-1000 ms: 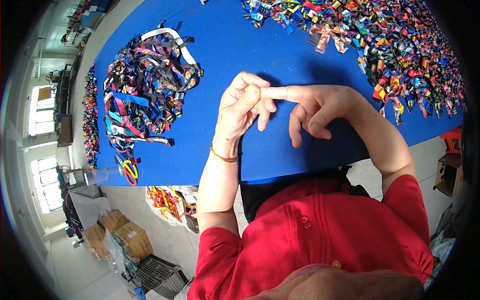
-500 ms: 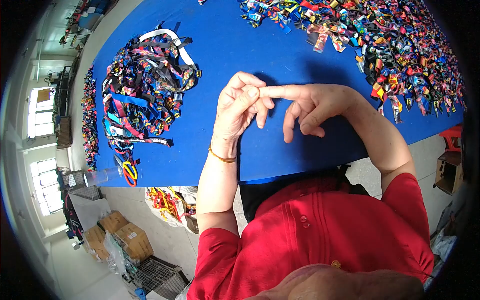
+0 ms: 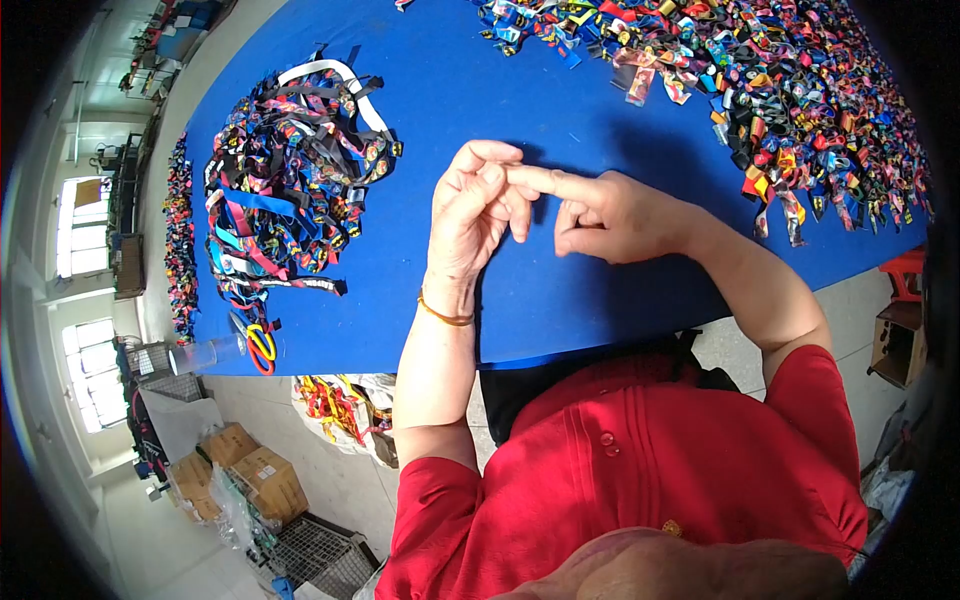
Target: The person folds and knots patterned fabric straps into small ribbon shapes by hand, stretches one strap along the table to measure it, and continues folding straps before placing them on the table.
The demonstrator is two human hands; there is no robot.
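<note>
Above the blue table (image 3: pixel 430 270), my left hand (image 3: pixel 468 205) is closed in a pinch at the tip of my right index finger, its thumb bent inward. A gold-coloured bracelet (image 3: pixel 445 314) circles the left wrist. My right hand (image 3: pixel 625 218) points its index finger leftward into that pinch, while the other fingers curl toward the palm. No object shows in either hand; anything tiny between the fingertips is hidden. Left of my hands lies a heap of patterned fabric straps (image 3: pixel 290 190), with a white strap across its top.
Scissors (image 3: pixel 259 345) with yellow and red handles lie at the table's front left edge, near a clear plastic cup (image 3: pixel 195 356). Many small folded ribbon pieces (image 3: pixel 780 110) cover the far right. A bag of red and yellow ribbons (image 3: pixel 340 408) and cardboard boxes (image 3: pixel 262 480) stand below.
My right hand's lower fingers have curled in from a looser spread, and its index finger slants more. The left hand has shifted slightly. The straps and scissors have stayed put.
</note>
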